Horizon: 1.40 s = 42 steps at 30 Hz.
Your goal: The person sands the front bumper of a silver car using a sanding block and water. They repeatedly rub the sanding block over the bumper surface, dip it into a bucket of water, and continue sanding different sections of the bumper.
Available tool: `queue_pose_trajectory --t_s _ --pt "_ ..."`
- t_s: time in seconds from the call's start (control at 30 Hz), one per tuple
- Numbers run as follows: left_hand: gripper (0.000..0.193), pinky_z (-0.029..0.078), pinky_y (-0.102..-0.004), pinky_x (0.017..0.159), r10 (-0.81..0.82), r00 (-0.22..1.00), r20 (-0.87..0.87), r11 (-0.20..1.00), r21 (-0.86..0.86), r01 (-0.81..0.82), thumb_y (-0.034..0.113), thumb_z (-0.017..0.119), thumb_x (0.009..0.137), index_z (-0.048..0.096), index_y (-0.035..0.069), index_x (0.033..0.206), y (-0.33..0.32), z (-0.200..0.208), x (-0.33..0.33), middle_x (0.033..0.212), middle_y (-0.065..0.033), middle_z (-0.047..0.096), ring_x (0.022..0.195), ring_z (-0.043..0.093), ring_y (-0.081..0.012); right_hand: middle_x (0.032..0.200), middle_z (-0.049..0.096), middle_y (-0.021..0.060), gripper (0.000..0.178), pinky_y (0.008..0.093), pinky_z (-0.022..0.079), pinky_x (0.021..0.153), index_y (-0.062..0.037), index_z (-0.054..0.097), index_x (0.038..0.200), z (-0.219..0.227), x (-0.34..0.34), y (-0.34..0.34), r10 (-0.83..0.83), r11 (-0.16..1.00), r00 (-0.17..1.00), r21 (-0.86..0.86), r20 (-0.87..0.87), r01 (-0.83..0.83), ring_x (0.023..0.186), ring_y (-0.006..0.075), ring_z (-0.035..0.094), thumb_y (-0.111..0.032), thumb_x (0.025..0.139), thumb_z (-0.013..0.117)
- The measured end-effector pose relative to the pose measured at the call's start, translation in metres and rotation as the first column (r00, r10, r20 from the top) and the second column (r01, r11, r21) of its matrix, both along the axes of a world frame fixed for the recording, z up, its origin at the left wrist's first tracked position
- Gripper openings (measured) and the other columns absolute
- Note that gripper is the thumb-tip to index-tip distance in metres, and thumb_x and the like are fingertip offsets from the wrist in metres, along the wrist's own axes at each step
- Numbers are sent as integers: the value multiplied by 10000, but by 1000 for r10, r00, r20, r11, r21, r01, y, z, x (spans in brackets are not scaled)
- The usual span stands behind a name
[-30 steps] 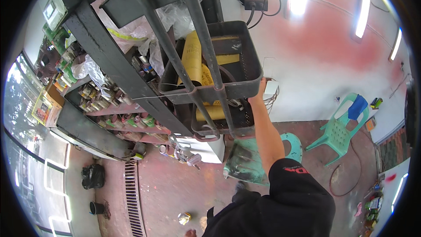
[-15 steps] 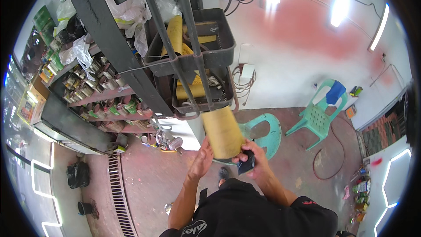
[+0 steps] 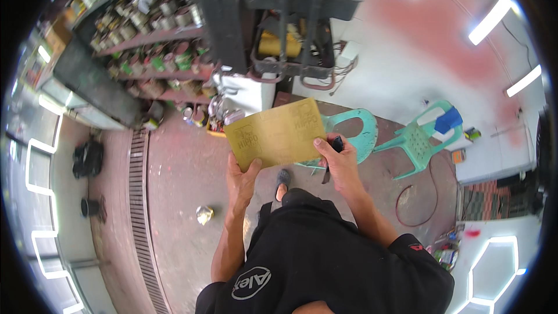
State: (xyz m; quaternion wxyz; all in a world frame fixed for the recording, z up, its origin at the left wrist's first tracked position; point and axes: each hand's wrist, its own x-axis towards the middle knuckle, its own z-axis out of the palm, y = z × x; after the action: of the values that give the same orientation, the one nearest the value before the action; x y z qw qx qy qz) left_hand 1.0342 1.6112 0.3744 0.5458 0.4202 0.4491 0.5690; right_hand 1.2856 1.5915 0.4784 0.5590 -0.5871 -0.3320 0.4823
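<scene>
A yellow sheet of sandpaper [image 3: 276, 134], printed on the side facing me, is stretched nearly flat in front of my body. At its lower left corner my left hand [image 3: 240, 179] grips the edge, the thumb on top and the other fingers behind. My right hand [image 3: 342, 161] pinches the right edge, its thumb pressed on the sheet. A small black object [image 3: 337, 143] is also held in the right hand; its kind is not clear, as the fingers cover part of it.
Ahead, a dark metal rack carries black trays [image 3: 317, 71] with more yellow sheets. Shelves of paint cans [image 3: 174, 61] stand at left. A green plastic stool [image 3: 363, 134] and a green chair [image 3: 421, 142] are ahead right. A floor grate [image 3: 139, 197] runs along the left; a hose [image 3: 433, 209] lies right.
The sandpaper has gone from curled and upright to spread nearly flat, turned sideways. My left hand, earlier beside the sheet, now grips its corner. My view has shifted, with the rack now farther up.
</scene>
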Motion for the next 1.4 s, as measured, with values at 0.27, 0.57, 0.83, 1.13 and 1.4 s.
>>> queue_pose_trajectory --t_s 0.27,0.57,0.83,1.13,1.4 --pt "486 570 -312 981 170 985 38 978 114 -174 76 554 1168 435 -5 1632 -42 24 -7 1409 -121 711 1160 714 -172 923 731 11 218 402 595 691 -138 777 1107 -26 -81 -5 -210 786 341 366 916 -499 769 267 747 -151 911 872" --pt "310 501 -284 864 275 959 -61 961 7 -275 248 576 1221 668 -20 1347 -60 36 -35 1093 -2 703 977 579 -79 960 814 86 259 372 572 707 -20 842 1107 13 -110 -22 453 714 558 92 695 -694 819 198 765 -248 988 876" --pt "314 463 -297 722 278 901 -333 960 83 -266 264 568 1227 716 -9 1187 -78 65 -51 890 20 638 830 515 -73 801 725 15 439 303 502 688 -6 848 1123 52 -88 15 606 774 637 -169 476 -610 766 77 607 -440 1058 831" --pt "354 417 -290 656 293 902 -317 956 83 -281 295 579 1225 719 -18 1139 -87 67 -53 836 23 583 774 471 -62 822 682 -58 374 242 413 650 -29 831 1065 54 -87 16 642 766 743 -105 189 -634 744 22 552 -394 1020 896" --pt "346 376 -273 658 276 951 -140 961 68 -269 286 597 1219 717 -14 1094 -92 92 -48 819 50 529 779 435 -57 765 698 -21 400 261 439 619 -4 823 926 65 -80 14 624 754 696 -39 356 -656 734 42 583 -385 1040 869"
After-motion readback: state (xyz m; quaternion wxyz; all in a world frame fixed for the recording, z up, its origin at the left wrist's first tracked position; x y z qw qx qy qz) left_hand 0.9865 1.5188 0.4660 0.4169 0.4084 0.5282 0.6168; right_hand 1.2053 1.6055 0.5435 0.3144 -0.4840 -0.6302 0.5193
